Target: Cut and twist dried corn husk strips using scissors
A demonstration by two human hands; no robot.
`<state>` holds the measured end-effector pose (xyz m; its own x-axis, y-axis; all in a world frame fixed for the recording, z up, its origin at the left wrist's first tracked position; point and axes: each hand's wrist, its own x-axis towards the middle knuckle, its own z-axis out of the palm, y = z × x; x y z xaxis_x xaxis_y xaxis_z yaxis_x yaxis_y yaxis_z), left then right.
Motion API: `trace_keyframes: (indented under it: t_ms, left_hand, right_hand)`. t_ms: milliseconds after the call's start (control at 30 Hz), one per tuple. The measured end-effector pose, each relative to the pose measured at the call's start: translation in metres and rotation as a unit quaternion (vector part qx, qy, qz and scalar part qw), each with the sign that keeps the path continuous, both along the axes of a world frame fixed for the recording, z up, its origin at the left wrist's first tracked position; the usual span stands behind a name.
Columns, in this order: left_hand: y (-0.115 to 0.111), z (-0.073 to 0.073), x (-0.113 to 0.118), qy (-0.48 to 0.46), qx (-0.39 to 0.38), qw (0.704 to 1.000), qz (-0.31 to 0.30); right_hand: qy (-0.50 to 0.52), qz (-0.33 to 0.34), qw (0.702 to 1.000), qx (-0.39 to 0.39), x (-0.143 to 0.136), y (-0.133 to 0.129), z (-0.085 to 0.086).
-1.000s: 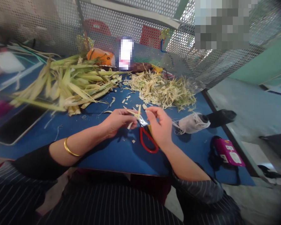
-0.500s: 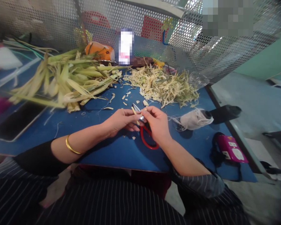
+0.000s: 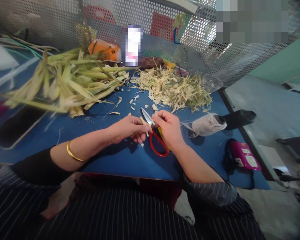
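Observation:
My left hand [image 3: 130,129] has its thumb and fingers pinched on a thin pale strip of dried husk [image 3: 142,120]. Facing it, my right hand [image 3: 170,129] is closed, with thumb and forefinger at the other end of a pale husk piece between both hands. A pair of scissors [image 3: 146,116] with red and yellow handles lies beneath the fingers, blades pointing away from me. My right hand partly covers the yellow handle; I cannot tell whether its lower fingers touch it. Small husk scraps [image 3: 131,101] are scattered just beyond.
Long husk leaves [image 3: 72,80] are piled at the left, cut shreds [image 3: 177,88] at the back right. A white thread spool [image 3: 206,125], a dark cone [image 3: 240,119] and a magenta box [image 3: 245,156] stand right. A perforated metal screen [image 3: 155,20] borders the blue table [image 3: 110,160].
My hands have parted slightly, and more of the scissor blades and yellow handle shows. Both hands still pinch the husk. The view has shifted a little.

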<state>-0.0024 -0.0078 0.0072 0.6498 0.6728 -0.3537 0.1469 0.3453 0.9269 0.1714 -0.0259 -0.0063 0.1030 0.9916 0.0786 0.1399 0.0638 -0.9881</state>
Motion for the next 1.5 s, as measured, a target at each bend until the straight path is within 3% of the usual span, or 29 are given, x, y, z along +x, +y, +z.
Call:
trace_keyframes:
  t_ms: [167,267,367,467,733,967,1167,1267,1400,1500]
  left_hand:
    - [-0.004,-0.001,0.002,0.022,0.02,1.0,-0.008]
    - [-0.005,-0.001,0.003,0.021,0.031,0.999,-0.011]
    - [-0.006,0.0,0.004,0.004,0.016,1.0,-0.008]
    - [-0.005,0.001,0.003,-0.005,0.036,0.999,-0.023]
    - [-0.003,0.003,-0.002,0.037,0.085,0.992,-0.08]
    - [-0.001,-0.001,0.001,-0.019,0.011,0.999,0.029]
    - [-0.001,-0.001,0.001,0.012,0.027,0.998,0.047]
    - [-0.002,0.0,0.0,0.028,0.036,0.998,0.043]
    - [-0.003,0.005,0.001,0.041,0.045,0.998,0.021]
    - [-0.003,0.009,0.001,0.047,0.054,0.996,0.053]
  right_hand:
    - [-0.158,0.082,0.982,0.059,0.005,-0.001,0.012]
    - [-0.111,0.119,0.987,0.0,0.001,-0.003,0.012]
    - [-0.025,0.105,0.993,-0.045,-0.002,-0.004,0.01]
    - [0.0,0.091,0.995,-0.039,-0.004,-0.005,0.009]
    - [-0.115,0.048,0.99,0.065,-0.01,-0.008,0.005]
    - [-0.108,0.015,0.994,0.021,0.005,-0.002,0.018]
    - [-0.139,0.081,0.987,-0.028,0.015,0.001,0.017]
    - [-0.147,0.085,0.985,-0.014,0.013,-0.001,0.015]
    - [-0.16,0.02,0.986,0.033,0.006,-0.003,0.014]
    - [-0.152,-0.018,0.985,0.078,0.005,-0.005,0.015]
